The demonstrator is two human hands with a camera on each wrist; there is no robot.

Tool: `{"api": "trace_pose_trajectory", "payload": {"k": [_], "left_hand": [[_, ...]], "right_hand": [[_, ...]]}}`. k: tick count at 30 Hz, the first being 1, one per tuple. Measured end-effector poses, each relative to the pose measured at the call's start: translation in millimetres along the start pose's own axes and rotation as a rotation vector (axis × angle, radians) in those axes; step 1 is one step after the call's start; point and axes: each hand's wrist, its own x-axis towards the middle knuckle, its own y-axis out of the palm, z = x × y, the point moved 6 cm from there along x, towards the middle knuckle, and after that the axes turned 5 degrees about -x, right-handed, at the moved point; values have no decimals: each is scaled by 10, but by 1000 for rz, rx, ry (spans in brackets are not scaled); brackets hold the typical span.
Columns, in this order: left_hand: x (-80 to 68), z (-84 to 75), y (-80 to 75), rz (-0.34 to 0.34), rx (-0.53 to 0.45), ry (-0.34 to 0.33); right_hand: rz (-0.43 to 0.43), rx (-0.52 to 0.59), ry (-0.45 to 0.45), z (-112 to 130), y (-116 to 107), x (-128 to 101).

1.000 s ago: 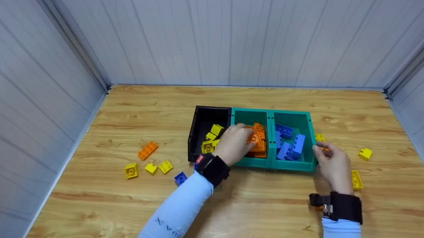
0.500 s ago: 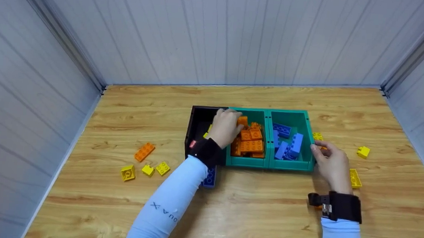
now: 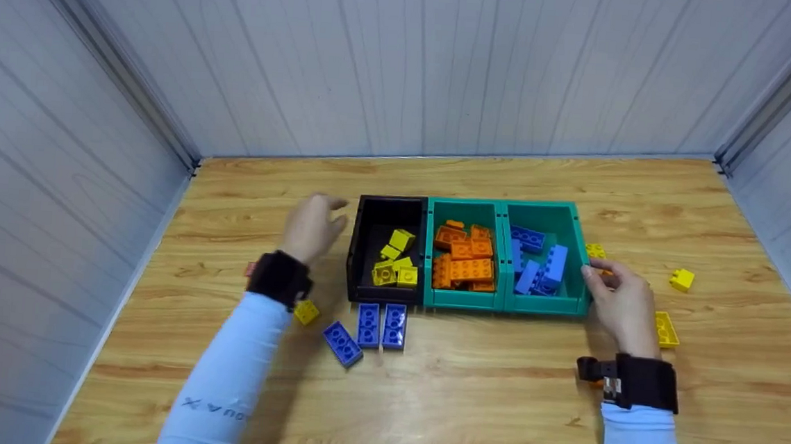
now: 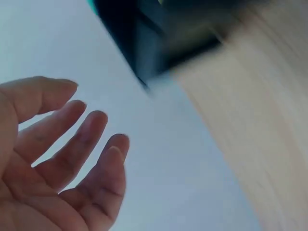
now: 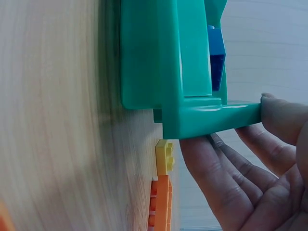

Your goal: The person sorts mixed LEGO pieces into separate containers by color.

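My left hand (image 3: 311,229) is over the table just left of the black bin (image 3: 353,247), its fingers spread and loosely bent around nothing. The left wrist view shows the palm and separated fingers (image 4: 91,139) bare. My right hand (image 3: 623,306) pinches the right rim of the green bin (image 5: 144,57), thumb on top of the rim and fingers below its lip. Blue bricks (image 3: 554,266) lie in that bin. In the middle green bin are orange bricks (image 3: 470,269), and in the black one yellow bricks (image 3: 401,239).
In front of the black bin lie several blue bricks (image 3: 343,344). A yellow brick (image 3: 306,311) sits beside my left forearm, which hides other bricks. To the right are more yellow bricks (image 3: 682,280) and an orange brick (image 5: 162,207). Panel walls (image 3: 393,61) bound the table.
My left hand has left the middle bin of orange bricks and swung left past the black bin, opening its fingers. The right hand stays on the green bin's rim.
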Motion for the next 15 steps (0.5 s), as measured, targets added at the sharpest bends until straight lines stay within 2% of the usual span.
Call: {"api": "trace_pose_trajectory", "payload": {"k": [3,7,11,15], "left_hand": [[-144,391,-157,48,54,-74],[-335,815,-235,121,113,-151],[-511,1111,-196,182,121,-232],[-640,1287,-102,214,117,-270]], "right_hand": [[2,2,-1,6,-7,1],[9,-3,24,-8,-25,6],[28,-9,49,-24,-13,11],[33,-9,42,-14,10,17]]}}
